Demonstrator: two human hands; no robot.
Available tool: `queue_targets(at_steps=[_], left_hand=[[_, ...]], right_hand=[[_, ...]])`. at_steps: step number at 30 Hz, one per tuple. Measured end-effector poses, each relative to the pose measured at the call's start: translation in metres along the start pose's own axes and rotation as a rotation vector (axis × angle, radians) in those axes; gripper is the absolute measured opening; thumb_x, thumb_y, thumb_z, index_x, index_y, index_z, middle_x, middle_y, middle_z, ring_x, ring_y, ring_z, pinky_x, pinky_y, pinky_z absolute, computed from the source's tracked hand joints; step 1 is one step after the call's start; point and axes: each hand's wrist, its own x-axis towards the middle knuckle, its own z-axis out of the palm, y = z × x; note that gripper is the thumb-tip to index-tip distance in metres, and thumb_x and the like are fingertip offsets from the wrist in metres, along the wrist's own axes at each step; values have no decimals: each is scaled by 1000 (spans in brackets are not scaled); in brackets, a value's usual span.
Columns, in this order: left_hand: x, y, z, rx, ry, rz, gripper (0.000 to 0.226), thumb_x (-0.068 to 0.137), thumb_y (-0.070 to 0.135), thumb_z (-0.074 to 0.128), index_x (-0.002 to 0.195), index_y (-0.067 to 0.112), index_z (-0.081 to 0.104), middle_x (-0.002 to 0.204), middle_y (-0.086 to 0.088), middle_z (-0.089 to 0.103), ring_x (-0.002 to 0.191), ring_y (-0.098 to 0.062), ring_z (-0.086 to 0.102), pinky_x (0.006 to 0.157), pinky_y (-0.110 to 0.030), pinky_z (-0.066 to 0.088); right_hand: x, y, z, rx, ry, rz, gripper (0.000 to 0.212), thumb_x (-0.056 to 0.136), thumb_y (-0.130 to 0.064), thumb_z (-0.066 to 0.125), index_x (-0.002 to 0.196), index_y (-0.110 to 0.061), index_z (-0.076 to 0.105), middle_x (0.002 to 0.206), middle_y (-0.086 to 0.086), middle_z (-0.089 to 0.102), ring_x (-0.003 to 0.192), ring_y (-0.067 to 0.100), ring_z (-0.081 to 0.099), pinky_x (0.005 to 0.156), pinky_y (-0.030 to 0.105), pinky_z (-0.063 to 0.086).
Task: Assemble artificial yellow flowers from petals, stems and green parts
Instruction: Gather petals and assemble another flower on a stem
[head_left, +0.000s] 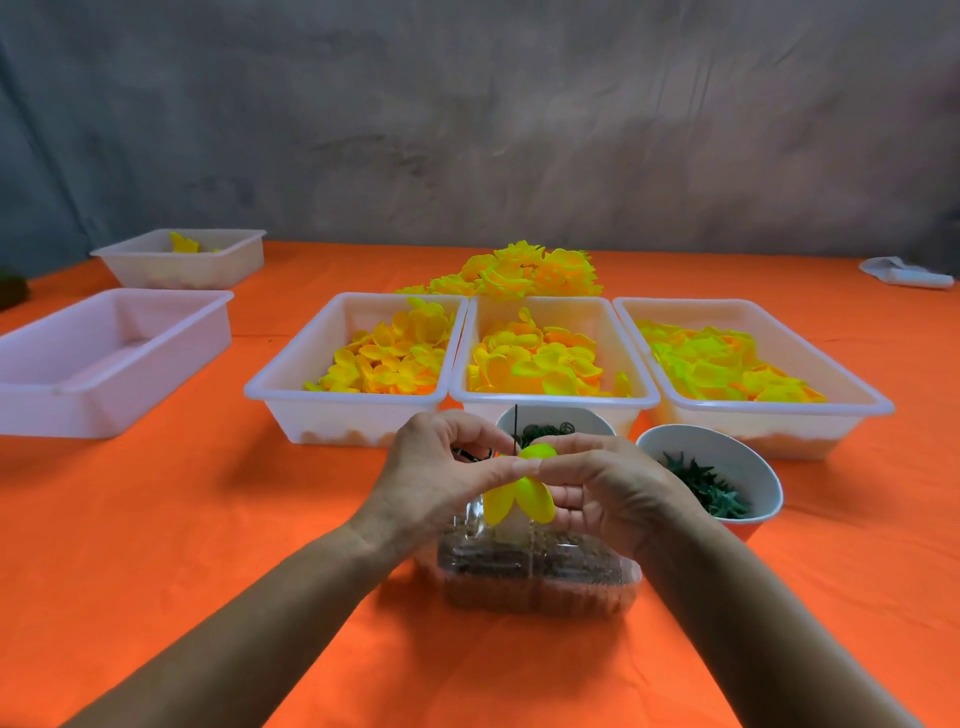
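Both hands pinch yellow petals (522, 493); thin stem (515, 428) points upright

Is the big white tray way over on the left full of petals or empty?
Empty. The near left tray shows only its bare white floor, while the three middle trays hold heaps of yellow petals.

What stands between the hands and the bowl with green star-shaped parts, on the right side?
Nothing visible. The bowl of green parts sits just beyond the right hand, with only bare orange cloth around it.
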Motion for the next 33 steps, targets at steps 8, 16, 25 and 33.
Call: queue_targets(at_steps=[8,16,25,33], left_hand=[[14,-9,0,5,-62,10,13,63,7,84,62,14,73,78,-2,70,83,-26,67,78,-46,53],[19,-10,-5,-5,-158,-3,13,59,15,87,60,17,74,81,-6,69,88,-36,65,81,-56,53],[22,-15,-5,-40,-175,-19,20,51,33,84,60,18,74,79,-6,69,86,-36,65,83,-56,52],[20,-16,-5,-66,-187,-40,24,51,28,90,62,14,74,78,-6,69,81,-27,64,83,-52,52]], right_hand=[[-6,-7,-5,-253,122,-122,34,74,-2,74,105,-9,61,73,6,68,61,12,66,56,25,50],[2,-18,-9,-387,173,-170,20,74,-1,75,91,-7,67,83,12,67,62,11,65,45,21,50],[14,-20,-28,-396,261,-187,8,81,-3,69,85,-9,69,72,8,63,65,14,58,57,25,47],[52,-16,-36,-957,240,-414,9,78,-5,72,84,-11,76,82,4,72,80,16,66,71,25,49]])
